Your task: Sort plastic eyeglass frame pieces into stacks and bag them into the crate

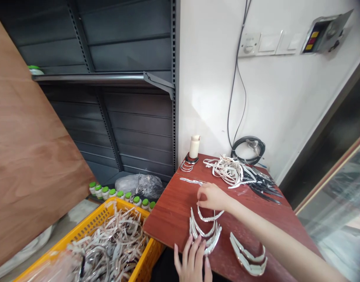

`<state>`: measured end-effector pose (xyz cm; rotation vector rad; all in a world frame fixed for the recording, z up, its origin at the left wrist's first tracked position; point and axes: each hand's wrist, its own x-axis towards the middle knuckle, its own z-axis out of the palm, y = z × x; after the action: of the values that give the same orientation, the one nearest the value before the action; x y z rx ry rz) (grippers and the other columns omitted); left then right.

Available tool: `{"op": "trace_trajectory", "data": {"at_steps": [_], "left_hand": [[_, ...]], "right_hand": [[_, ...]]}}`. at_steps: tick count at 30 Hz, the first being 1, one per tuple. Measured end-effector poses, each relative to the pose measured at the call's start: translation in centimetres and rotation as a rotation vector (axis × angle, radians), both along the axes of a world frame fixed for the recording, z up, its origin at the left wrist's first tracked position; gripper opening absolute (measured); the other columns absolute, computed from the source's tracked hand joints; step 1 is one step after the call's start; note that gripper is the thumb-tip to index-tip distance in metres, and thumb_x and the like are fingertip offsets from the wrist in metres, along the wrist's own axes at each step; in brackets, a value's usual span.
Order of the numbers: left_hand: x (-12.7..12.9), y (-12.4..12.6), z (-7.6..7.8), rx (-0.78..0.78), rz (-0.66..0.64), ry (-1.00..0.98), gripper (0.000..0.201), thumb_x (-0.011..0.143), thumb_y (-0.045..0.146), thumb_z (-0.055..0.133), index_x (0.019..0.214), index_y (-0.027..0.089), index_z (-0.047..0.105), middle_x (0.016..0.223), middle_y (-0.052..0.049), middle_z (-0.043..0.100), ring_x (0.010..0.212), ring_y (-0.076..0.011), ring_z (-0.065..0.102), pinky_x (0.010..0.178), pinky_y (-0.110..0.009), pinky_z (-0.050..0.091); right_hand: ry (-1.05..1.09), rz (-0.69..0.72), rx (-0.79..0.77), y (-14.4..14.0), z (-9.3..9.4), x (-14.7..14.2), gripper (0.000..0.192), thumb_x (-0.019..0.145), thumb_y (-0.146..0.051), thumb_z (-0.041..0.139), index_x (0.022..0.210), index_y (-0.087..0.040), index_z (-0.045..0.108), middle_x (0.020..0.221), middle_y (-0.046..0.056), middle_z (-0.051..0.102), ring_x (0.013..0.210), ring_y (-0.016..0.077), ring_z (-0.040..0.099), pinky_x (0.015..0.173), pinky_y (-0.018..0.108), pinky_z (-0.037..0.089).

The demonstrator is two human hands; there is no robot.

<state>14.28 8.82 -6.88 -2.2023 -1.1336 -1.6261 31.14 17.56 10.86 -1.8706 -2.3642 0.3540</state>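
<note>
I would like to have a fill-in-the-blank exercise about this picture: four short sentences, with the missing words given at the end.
1. The hand farther from the camera, at one end of a curved strip, is the person's ____ hand.
2. The crate beside the table is ____ in colour.
3. The small jars standing in a row have ____ lids.
4. The coiled cable near the wall is ____.

Missing words: right; yellow; green; black.

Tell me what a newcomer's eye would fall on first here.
First, probably the yellow crate at lower left, heaped with tangled curved strips. Next, the reddish tabletop at lower right, where the right hand pinches a shiny curved strip and the left hand is spread by a nested stack.
</note>
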Motion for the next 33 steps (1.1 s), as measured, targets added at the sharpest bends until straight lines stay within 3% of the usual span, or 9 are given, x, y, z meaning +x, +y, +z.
{"op": "trace_trajectory", "data": {"at_steps": [3,5,10,15,18,22,26,33], "left_hand": [[0.1,-0.1,0.0,-0.021,0.004,-0.006,0.03,0.085,0.021,0.049,0.108,0.028,0.067,0.101,0.0,0.077,0.102,-0.0187,0.068,0.123,-0.046,0.007],[0.1,-0.2,0.0,-0.03,0.004,-0.003,0.031,0.085,0.021,0.049,0.108,0.028,0.068,0.101,0.0,0.077,0.102,-0.0191,0.068,0.123,-0.046,0.007],[-0.2,-0.3,0.0,-0.039,-0.003,0.043,0.03,0.086,0.021,0.048,0.109,0.027,0.067,0.107,0.0,0.076,0.105,-0.0195,0.067,0.124,-0.046,0.007],[-0.3,-0.4,0.0,-0.041,-0.002,0.051,0.031,0.087,0.021,0.048,0.11,0.027,0.068,0.108,0.0,0.076,0.107,-0.0195,0.066,0.124,-0.046,0.007],[-0.2,-0.4,0.0,-0.036,-0.006,0.047,0.032,0.087,0.02,0.047,0.111,0.027,0.067,0.108,0.0,0.076,0.108,-0.0191,0.066,0.124,-0.047,0.007],[-0.1,-0.5,0.0,-0.061,-0.009,0.015,0.033,0.089,0.02,0.046,0.116,0.025,0.064,0.111,-0.001,0.075,0.111,-0.0179,0.065,0.124,-0.046,0.008],[-0.2,-0.7,0.1,-0.062,-0.022,0.006,0.033,0.09,0.02,0.047,0.12,0.021,0.061,0.114,-0.004,0.073,0.113,-0.017,0.065,0.124,-0.045,0.011],[-0.2,-1.2,0.7,-0.129,-0.034,0.039,0.037,0.09,0.017,0.046,0.121,0.027,0.062,0.118,0.001,0.072,0.117,-0.0166,0.061,0.124,-0.046,0.005]], "right_hand": [[0.013,-0.005,-0.034,-2.2,-1.3,0.3,0.021,0.078,-0.04,0.072,0.088,-0.023,0.075,0.094,0.003,0.074,0.087,0.0203,0.066,0.078,0.028,0.044],[0.019,-0.011,-0.048,-3.4,-2.1,0.1,0.013,0.08,-0.035,0.07,0.085,-0.023,0.075,0.088,0.001,0.074,0.081,0.0188,0.067,0.073,0.026,0.044],[-0.021,0.035,0.033,-4.3,-1.9,-0.2,0.016,0.088,-0.023,0.058,0.089,-0.023,0.074,0.093,0.003,0.074,0.093,0.0204,0.065,0.087,0.031,0.041],[-0.055,0.137,-0.103,-4.9,-1.3,-0.2,0.012,0.079,-0.033,0.068,0.084,-0.025,0.076,0.094,0.004,0.074,0.097,0.0237,0.064,0.088,0.034,0.04],[0.014,0.087,-0.121,-5.8,-1.8,-0.9,0.018,0.078,-0.039,0.069,0.089,-0.026,0.076,0.09,0.003,0.076,0.092,0.0229,0.067,0.083,0.031,0.042],[0.022,-0.047,-0.06,-6.9,-2.9,-2.1,0.016,0.079,-0.029,0.064,0.088,-0.026,0.077,0.088,0.003,0.077,0.086,0.0222,0.069,0.075,0.028,0.043],[0.089,-0.039,0.019,-7.3,-3.5,-2.4,0.016,0.085,-0.028,0.06,0.085,-0.026,0.076,0.09,0.001,0.076,0.089,0.0199,0.068,0.079,0.027,0.042],[0.16,-0.059,0.053,-6.6,-3.0,-0.9,0.016,0.086,-0.025,0.06,0.087,-0.026,0.076,0.09,-0.001,0.076,0.087,0.0172,0.067,0.085,0.028,0.04]]}}
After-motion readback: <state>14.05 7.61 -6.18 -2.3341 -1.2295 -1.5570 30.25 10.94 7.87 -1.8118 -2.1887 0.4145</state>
